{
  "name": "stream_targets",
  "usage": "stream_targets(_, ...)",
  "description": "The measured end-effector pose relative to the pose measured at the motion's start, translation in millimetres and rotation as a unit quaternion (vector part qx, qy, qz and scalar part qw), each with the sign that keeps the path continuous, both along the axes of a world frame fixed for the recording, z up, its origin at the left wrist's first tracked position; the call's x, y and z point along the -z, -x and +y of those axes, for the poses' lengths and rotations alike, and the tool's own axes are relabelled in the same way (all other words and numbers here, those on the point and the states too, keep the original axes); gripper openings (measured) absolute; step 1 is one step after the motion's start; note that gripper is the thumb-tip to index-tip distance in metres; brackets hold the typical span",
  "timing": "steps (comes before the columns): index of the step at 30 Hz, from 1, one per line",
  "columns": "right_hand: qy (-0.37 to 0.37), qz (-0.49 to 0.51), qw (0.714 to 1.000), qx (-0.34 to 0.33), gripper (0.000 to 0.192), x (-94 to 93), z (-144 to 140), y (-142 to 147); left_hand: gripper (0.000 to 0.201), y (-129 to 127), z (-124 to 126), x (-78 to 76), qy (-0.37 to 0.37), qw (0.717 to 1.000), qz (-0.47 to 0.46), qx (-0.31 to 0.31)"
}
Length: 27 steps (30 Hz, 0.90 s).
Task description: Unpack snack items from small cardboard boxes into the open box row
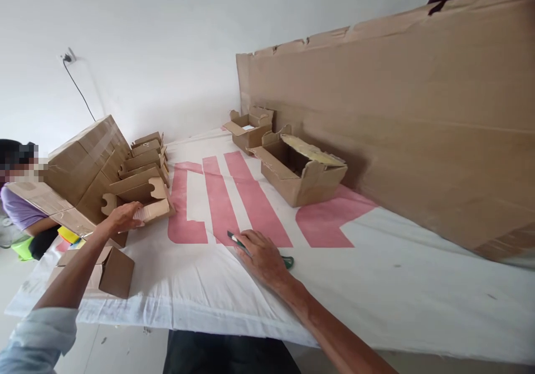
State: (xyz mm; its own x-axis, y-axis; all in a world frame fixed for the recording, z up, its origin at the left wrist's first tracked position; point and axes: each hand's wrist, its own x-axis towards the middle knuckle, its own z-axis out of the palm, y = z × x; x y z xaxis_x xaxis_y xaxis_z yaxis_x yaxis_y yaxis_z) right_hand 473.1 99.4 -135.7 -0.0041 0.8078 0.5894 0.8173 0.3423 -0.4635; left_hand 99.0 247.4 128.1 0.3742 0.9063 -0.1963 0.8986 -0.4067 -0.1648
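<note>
My left hand (124,216) reaches to the near side of an open cardboard box (165,211) on the left of the table. Its fingers are bent around a pale, lined piece (146,212) at the box's front; what exactly that piece is, I cannot make out. Under my right hand (264,256), close to the cloth, lies a green utility knife (288,262). The fingers are wrapped over its handle, and its tip pokes out at the upper left. A closed small carton (117,272) stands below my left forearm.
More open boxes (144,159) line up behind the left one, beside a large taped carton (90,156). Two open boxes stand farther right, one larger (284,181), one smaller (246,138). A tall cardboard sheet (397,106) borders the right. At far left sits a person (25,209).
</note>
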Motion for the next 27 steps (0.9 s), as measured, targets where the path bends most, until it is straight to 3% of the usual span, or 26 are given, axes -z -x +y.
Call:
stream_targets(5,0.021,-0.039,0.999,-0.009,0.024,-2.7,-1.4,-2.9,0.05,4.0,52.9,8.6,0.009,1.0,-0.005,0.001)
stream_targets(11,0.022,-0.044,0.999,0.001,0.022,-3.6,-2.3,-3.8,0.052,7.9,78.9,14.2,-0.013,1.0,0.0,-0.01)
stream_targets(22,0.038,-0.019,0.999,-0.019,0.029,-2.5,0.1,-4.6,0.05,7.1,66.0,17.0,-0.06,0.996,0.016,-0.062)
stream_targets(27,0.023,-0.026,0.999,-0.004,0.028,-2.3,-7.0,-15.9,0.063,8.9,55.3,13.0,-0.059,0.996,-0.01,-0.067)
